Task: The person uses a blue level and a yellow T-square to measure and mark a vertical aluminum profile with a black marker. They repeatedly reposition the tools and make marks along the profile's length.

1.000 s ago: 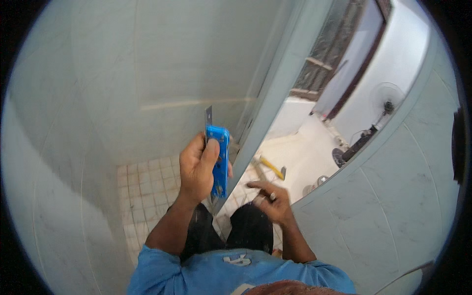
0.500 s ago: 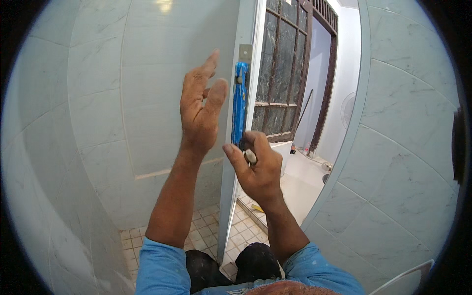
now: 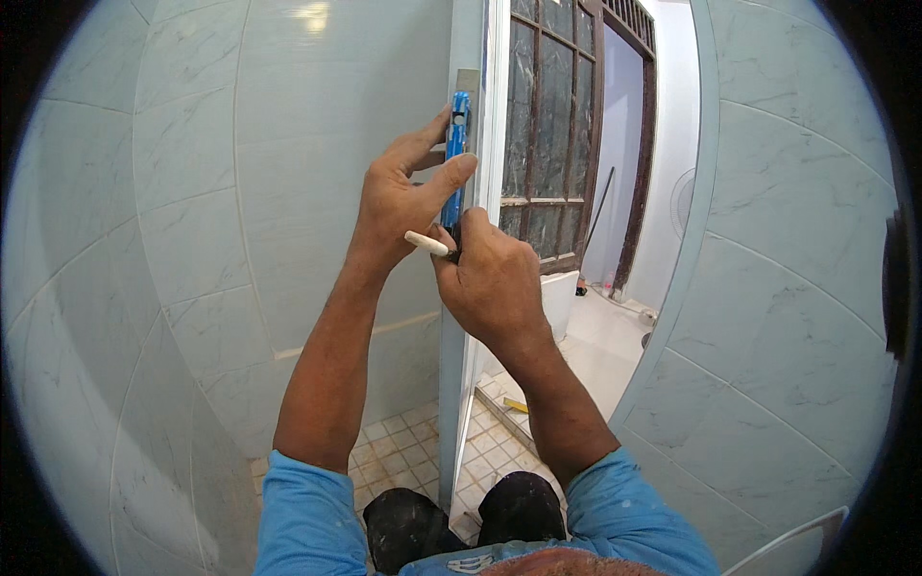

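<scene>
A short blue spirit level stands upright along the narrow edge of the grey door. My left hand is closed around it, thumb on the front face and fingers reaching behind from the left. Just below, my right hand is closed on a slim pen-like stick. Its pale end points left, and its dark end disappears between thumb and fingers. The right fingertips are close to the level's lower end; whether they touch it cannot be made out. A metal plate shows on the door edge above the level.
Grey marbled tile walls rise on both sides. Right of the door, an opening shows a brown-framed glazed door, a fan and a pale floor. Small square tiles lie below, with a yellow object at the sill.
My left hand has moved right and closed on the level. My right hand has shifted up and left, and the pen-like stick now points left. The level sits higher in view.
</scene>
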